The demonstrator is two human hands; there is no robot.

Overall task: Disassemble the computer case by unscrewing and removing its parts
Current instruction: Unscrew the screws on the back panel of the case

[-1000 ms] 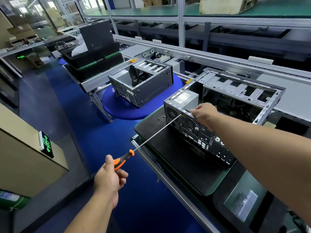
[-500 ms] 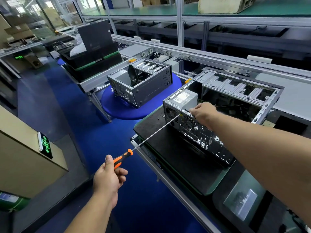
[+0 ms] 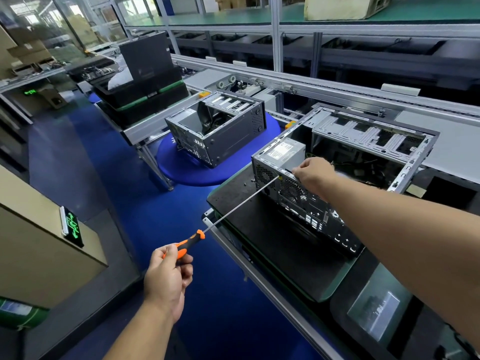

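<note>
An open computer case (image 3: pixel 306 201) lies on its side on a black mat (image 3: pixel 272 245), its rear panel facing me. A grey power supply (image 3: pixel 284 153) sits in its near top corner. My left hand (image 3: pixel 168 276) grips the orange-and-black handle of a long screwdriver (image 3: pixel 233 209). The shaft runs up and right, and its tip meets the rear panel near the top edge. My right hand (image 3: pixel 314 172) rests on that top edge beside the tip, fingers curled over the rim.
A second open case (image 3: pixel 218 136) stands on a blue round pad (image 3: pixel 181 167) beyond the mat. Black trays (image 3: pixel 140 94) are stacked at the far left. A conveyor rail (image 3: pixel 324 92) runs behind. Small screws (image 3: pixel 245 184) lie on the mat. Blue floor lies below me.
The screwdriver handle has turned slightly in my left hand. My right hand and the case stay where they were.
</note>
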